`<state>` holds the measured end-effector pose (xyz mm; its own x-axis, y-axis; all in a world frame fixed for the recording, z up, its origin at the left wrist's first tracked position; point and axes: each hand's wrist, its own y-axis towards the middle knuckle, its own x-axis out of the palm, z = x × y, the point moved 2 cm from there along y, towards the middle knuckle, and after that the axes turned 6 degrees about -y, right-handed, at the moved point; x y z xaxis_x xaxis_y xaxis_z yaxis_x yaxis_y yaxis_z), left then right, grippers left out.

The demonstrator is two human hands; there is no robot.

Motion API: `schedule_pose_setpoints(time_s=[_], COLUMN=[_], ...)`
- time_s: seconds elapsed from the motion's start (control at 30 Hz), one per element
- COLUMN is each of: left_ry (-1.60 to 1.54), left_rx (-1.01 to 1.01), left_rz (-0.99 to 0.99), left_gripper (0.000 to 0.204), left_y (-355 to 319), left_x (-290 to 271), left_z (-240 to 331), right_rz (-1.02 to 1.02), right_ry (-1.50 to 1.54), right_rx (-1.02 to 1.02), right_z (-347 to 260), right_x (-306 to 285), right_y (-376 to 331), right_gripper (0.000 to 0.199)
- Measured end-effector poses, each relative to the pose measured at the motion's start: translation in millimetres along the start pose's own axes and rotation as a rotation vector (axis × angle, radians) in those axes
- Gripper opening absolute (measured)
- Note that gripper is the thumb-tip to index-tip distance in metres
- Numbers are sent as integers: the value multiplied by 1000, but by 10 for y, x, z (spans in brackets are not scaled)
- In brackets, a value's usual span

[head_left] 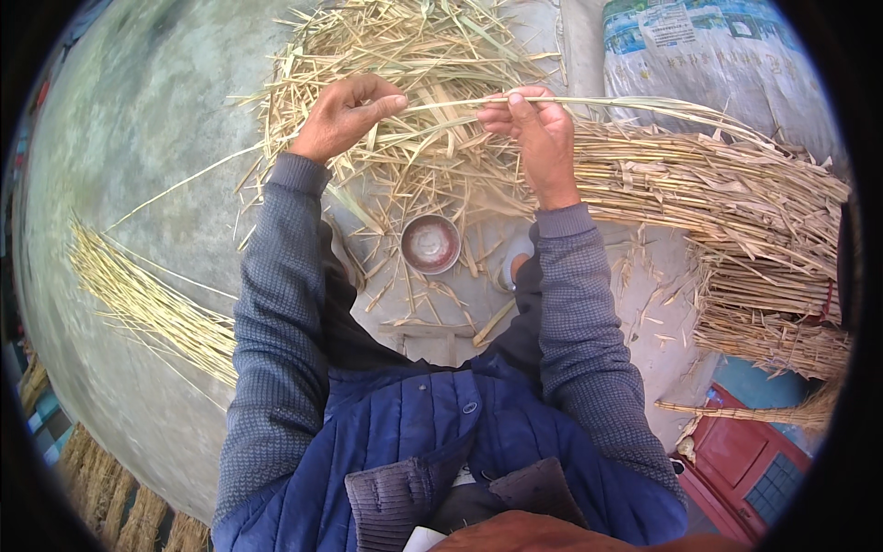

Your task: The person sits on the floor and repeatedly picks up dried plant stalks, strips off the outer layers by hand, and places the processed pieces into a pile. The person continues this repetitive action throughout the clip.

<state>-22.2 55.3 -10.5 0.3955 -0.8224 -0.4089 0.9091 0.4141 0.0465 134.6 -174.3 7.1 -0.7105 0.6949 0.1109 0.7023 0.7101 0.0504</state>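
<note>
A long, pale reed stalk (444,105) with dry leaves stretches between my two hands above a heap of stripped leaves. My left hand (348,115) is closed around it, thumb pointing right along the stalk. From behind that hand a thin bare length slants down to the left. My right hand (541,138) pinches the stalk between thumb and fingers, palm partly showing. Past it, the leafy part runs on to the right over a large bundle of unstripped stalks (681,179).
The loose leaf heap (395,46) covers the floor ahead. A small metal bowl (430,244) sits between my feet. Clean stalks (152,294) lie at left, a wrapped plastic sack (717,69) at far right. More bundles (777,340) and a red door-like panel (736,442) are at lower right.
</note>
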Motion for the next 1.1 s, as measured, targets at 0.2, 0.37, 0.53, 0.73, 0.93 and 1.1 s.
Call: schedule_pose_setpoints(time_s=[0.2, 0.37, 0.53, 0.73, 0.93, 1.1], left_ry=[92, 143, 256, 491, 705, 833], left_rx=[72, 139, 120, 288, 327, 491], left_rz=[-98, -70, -99, -68, -93, -35], left_gripper=[23, 25, 23, 19, 17, 13], left_y=[-18, -38, -66, -93, -238, -452], left_x=[128, 245, 240, 204, 140, 127], left_z=[241, 315, 276, 159, 0, 124], right_rz=[54, -23, 43, 66, -54, 252], right_ry=[9, -26, -71, -579, -1354, -893], right_rx=[15, -18, 18, 60, 122, -284], right_z=[24, 93, 114, 181, 181, -40], right_x=[68, 266, 259, 153, -123, -84], right_y=[34, -10, -3, -31, 70, 230], right_gripper=[17, 19, 15, 14, 29, 37])
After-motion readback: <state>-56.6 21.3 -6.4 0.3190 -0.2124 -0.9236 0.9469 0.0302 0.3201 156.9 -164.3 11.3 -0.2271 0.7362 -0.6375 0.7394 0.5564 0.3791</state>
